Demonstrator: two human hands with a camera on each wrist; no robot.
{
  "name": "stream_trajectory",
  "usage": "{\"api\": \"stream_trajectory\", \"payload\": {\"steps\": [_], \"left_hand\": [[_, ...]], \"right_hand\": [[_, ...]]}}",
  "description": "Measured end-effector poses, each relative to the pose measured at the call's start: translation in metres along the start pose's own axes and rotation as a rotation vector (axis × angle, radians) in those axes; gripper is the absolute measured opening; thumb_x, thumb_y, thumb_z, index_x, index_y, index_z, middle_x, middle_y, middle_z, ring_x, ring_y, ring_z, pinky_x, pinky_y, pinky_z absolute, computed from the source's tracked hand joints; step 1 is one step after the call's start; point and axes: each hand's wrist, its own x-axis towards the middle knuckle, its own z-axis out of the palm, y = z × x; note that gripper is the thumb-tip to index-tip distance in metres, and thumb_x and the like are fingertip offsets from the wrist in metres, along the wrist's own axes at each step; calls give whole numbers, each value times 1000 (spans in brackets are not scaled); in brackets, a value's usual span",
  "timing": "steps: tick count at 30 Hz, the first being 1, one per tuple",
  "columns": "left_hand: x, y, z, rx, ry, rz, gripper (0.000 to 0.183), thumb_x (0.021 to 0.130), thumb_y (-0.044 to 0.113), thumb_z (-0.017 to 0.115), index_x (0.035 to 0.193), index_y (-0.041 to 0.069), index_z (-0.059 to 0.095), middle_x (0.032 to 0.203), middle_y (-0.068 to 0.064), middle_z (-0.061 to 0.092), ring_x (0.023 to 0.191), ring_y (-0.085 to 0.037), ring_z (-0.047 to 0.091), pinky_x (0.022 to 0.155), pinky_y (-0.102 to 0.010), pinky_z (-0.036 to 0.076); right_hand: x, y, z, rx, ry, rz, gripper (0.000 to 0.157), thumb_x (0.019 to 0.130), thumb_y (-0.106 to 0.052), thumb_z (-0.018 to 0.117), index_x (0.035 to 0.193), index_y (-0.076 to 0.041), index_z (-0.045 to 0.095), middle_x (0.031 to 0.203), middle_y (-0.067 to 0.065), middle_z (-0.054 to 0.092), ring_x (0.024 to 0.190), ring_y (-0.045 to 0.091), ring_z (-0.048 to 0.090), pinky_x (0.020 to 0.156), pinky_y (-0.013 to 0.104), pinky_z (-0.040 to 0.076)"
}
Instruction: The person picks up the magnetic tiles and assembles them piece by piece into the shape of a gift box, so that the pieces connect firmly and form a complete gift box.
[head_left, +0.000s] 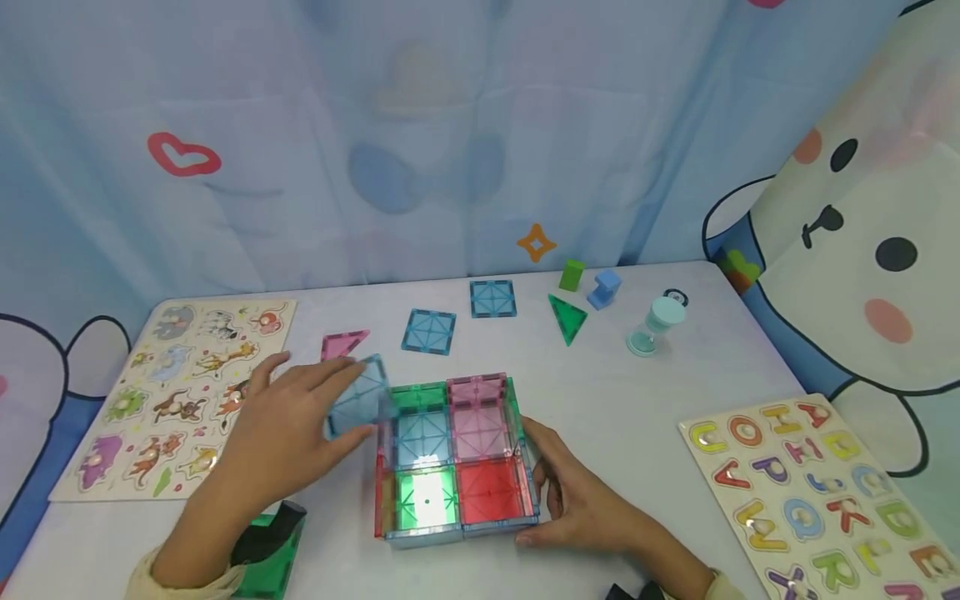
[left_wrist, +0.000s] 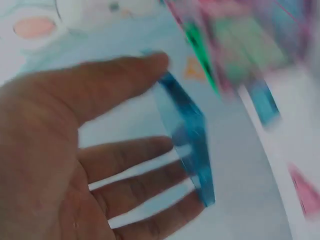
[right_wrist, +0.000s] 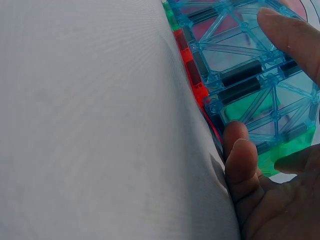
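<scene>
My left hand [head_left: 288, 437] pinches a clear blue square magnetic tile [head_left: 358, 402] by its edges, thumb on one side and fingers on the other. It is held tilted beside the back left corner of a low box of magnetic tiles [head_left: 423, 537]. Green, blue, pink and red squares show within the box's walls. My right hand [head_left: 581, 500] grips the box's right side, with the thumb near the front corner. Blue wall tiles [right_wrist: 232, 50] stand between its thumb and fingers in the right wrist view. The left wrist view is blurred.
Behind the box lie two blue square tiles [head_left: 428, 332], a pink triangle [head_left: 343, 343] and a green triangle [head_left: 567, 320]. Small blocks [head_left: 604, 288] and an hourglass [head_left: 656, 327] stand back right. An animal puzzle board [head_left: 168, 400] lies left, a letter board [head_left: 810, 492] right.
</scene>
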Motion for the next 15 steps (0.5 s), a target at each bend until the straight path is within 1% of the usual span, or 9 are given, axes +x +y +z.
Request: {"api": "stream_trajectory", "payload": {"steps": [2, 4, 5, 8, 11, 13, 15], "left_hand": [[11, 13, 2, -35, -39, 80, 71, 72, 56, 73, 130, 17, 58, 127, -5, 60, 110, -27, 59, 104, -57, 21], [18, 26, 7, -39, -88, 133, 71, 74, 59, 70, 131, 18, 57, 128, -3, 59, 112, -25, 58, 106, -56, 19], [20, 31, 9, -34, -111, 149, 70, 74, 59, 70, 130, 18, 58, 128, -3, 60, 113, -24, 57, 106, -56, 18], [22, 39, 16, 0, -145, 158, 69, 73, 58, 71, 129, 18, 59, 127, -3, 60, 112, -24, 58, 107, -55, 17], [20, 40, 20, 10, -144, 154, 70, 73, 58, 72, 129, 18, 58, 130, -3, 59, 116, -25, 55, 107, -54, 18], [16, 38, 21, -1, -135, 142, 74, 75, 61, 67, 134, 20, 54, 135, -3, 54, 122, -25, 50, 108, -54, 16], [10, 36, 18, -23, -129, 114, 76, 79, 64, 62, 139, 21, 48, 141, -2, 48, 127, -25, 44, 109, -54, 15]], "right_hand": [[0, 0, 0, 11, -3, -13, 116, 66, -18, 87, 152, -22, 10, 119, 9, 41, 78, 25, 49, 49, 26, 47], [1, 1, 1, 15, -7, -19, 116, 66, -19, 87, 152, -22, 10, 117, 10, 42, 78, 25, 49, 49, 26, 47], [1, 2, 1, 15, -11, -24, 116, 66, -19, 87, 152, -22, 10, 117, 11, 42, 77, 25, 49, 49, 26, 46], [2, 5, 2, 8, -20, -13, 116, 66, -23, 87, 152, -25, 9, 113, 8, 43, 77, 23, 49, 49, 25, 46], [3, 8, 1, -1, -22, -5, 117, 66, -26, 87, 152, -26, 8, 113, 6, 43, 77, 22, 49, 49, 25, 47], [2, 9, 1, -2, -16, 6, 117, 66, -26, 87, 152, -28, 8, 116, 5, 43, 78, 22, 50, 50, 26, 47], [2, 10, 0, -2, -12, 19, 118, 65, -26, 88, 152, -28, 8, 117, 4, 43, 79, 22, 50, 50, 26, 48]]}}
